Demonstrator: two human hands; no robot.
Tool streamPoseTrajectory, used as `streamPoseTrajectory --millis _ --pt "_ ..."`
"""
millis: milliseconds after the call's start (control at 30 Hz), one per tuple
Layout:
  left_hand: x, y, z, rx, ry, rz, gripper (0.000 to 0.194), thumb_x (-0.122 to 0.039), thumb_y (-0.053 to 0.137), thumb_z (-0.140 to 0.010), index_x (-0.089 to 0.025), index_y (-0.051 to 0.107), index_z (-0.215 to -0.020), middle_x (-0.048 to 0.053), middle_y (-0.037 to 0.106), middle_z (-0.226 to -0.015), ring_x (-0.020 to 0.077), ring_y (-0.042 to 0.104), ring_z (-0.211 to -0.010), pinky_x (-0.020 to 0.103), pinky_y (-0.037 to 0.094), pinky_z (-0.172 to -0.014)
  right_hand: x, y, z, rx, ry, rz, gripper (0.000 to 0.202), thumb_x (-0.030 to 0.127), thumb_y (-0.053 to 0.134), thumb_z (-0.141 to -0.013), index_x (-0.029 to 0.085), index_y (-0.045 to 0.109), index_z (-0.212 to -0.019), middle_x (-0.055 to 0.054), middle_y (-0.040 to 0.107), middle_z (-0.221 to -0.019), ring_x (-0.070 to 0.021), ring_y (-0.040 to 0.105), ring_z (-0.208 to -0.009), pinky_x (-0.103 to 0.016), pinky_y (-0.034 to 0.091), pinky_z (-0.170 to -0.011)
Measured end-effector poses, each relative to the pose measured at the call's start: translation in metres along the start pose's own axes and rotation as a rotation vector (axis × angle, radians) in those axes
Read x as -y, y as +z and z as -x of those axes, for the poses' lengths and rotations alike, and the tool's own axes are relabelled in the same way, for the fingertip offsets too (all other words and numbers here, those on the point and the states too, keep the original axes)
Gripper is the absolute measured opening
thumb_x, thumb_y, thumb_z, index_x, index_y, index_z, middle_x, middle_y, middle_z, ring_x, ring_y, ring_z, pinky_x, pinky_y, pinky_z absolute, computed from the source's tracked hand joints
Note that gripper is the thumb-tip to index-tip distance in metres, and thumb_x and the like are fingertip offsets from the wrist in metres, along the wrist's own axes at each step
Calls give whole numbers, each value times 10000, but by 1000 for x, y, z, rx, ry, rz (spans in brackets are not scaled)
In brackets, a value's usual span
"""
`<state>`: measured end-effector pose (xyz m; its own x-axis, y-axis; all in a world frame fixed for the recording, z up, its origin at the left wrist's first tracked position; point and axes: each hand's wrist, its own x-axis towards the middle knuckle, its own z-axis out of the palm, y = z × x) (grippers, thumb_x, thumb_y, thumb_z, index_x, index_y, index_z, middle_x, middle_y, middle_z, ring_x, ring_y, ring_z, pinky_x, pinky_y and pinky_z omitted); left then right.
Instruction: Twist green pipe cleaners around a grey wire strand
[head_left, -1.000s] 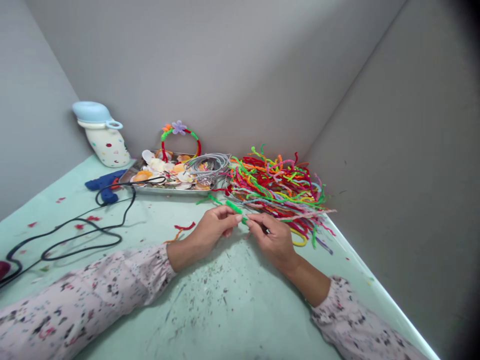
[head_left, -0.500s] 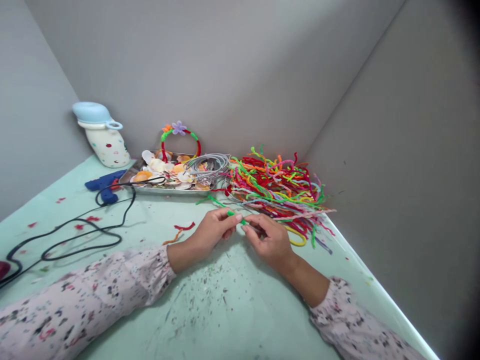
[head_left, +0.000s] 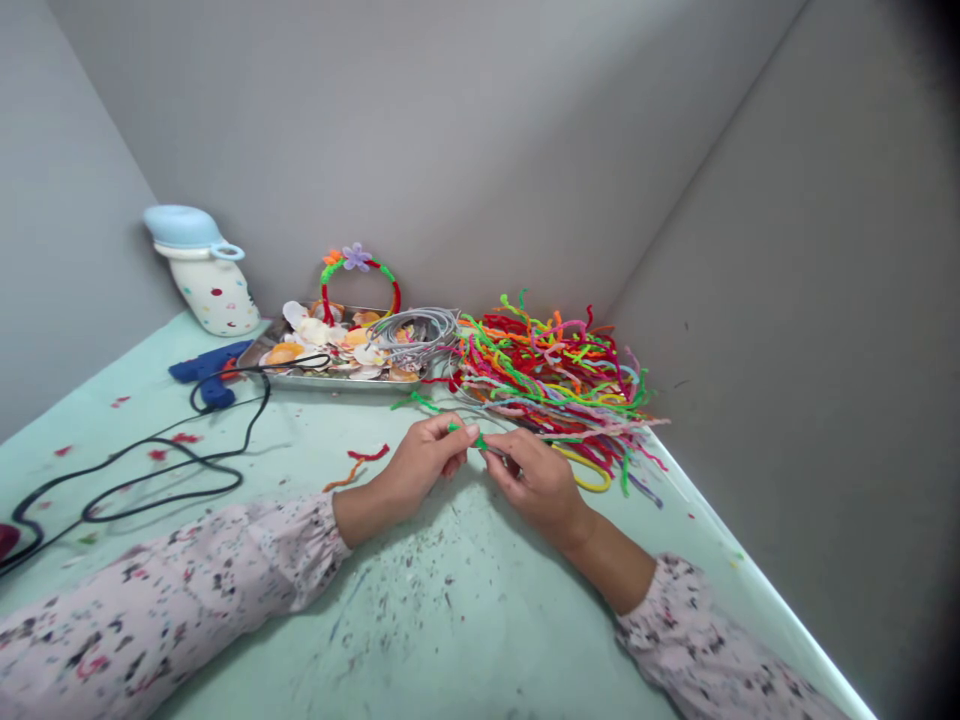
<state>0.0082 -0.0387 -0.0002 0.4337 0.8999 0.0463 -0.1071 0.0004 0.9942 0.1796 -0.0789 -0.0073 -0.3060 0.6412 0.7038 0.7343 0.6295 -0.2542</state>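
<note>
My left hand (head_left: 421, 462) is closed, with thumb and forefinger pinching a short green pipe cleaner (head_left: 481, 442). Meeting it from the other side, my right hand (head_left: 541, 488) is closed in a pinch at the same green piece. A thin grey strand, perhaps wire, shows between the right fingers; most of it is hidden by them. Behind the hands lies a large pile of many-coloured pipe cleaners (head_left: 555, 365). A yellow loop (head_left: 596, 482) rests beside my right hand. Near my left wrist are red and orange pipe cleaner scraps (head_left: 367, 455).
A metal tray (head_left: 337, 384) of shells (head_left: 352, 350) stands at the back, with coiled grey wire (head_left: 420, 335) on its right side. A flower-trimmed hoop (head_left: 397, 290) rises behind it. At left are a blue glue gun (head_left: 217, 390), its black cord (head_left: 169, 445) and a bottle (head_left: 214, 290).
Both hands have shifted very slightly left, and the right fingers have moved closer to the left fingertips. Less of the green pipe cleaner shows between them.
</note>
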Motion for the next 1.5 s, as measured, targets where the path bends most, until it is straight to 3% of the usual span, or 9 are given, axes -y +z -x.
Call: streamPoseTrajectory --millis 567,767,1000,1133,1500 --pt "-2 1 2 56 -2 -1 319 -402 576 -821 -167 469 -634 -50 427 -551 66 352 -470 213 259 -463 -1 -3 -1 -52 -134 198 121 135 534 -851 209 623 -886 -23 673 -724 -143 621 -661 -262 447 -598" --pt "-1 0 1 63 -4 20 316 -399 569 -833 -168 462 -646 -51 420 -547 65 351 -466 213 265 -452 2 -2 -3 -61 -29 91 130 169 545 -848 203 635 -936 -9 670 -698 -130 620 -612 -245 460 -572" --pt "1 0 -1 39 -22 52 294 -385 581 -829 -165 472 -668 -54 424 -558 55 354 -464 207 263 -449 5 0 -1 -75 105 -74 259 205 592 -839 240 603 -1095 -6 734 -908 -106 659 -607 -210 515 -594" --pt "0 1 -1 29 -27 67 293 -380 583 -824 -163 471 -662 -55 423 -554 53 355 -459 208 262 -444 5 1 0 -72 123 -109 281 204 592 -841 248 596 -1119 -18 730 -979 -127 695 -714 -211 539 -621" --pt "-3 2 0 22 -49 83 294 -372 595 -812 -159 467 -655 -62 423 -547 48 349 -451 197 260 -432 7 0 0 -135 142 -144 278 194 614 -828 260 614 -1098 -14 728 -979 -143 705 -747 -232 576 -648"
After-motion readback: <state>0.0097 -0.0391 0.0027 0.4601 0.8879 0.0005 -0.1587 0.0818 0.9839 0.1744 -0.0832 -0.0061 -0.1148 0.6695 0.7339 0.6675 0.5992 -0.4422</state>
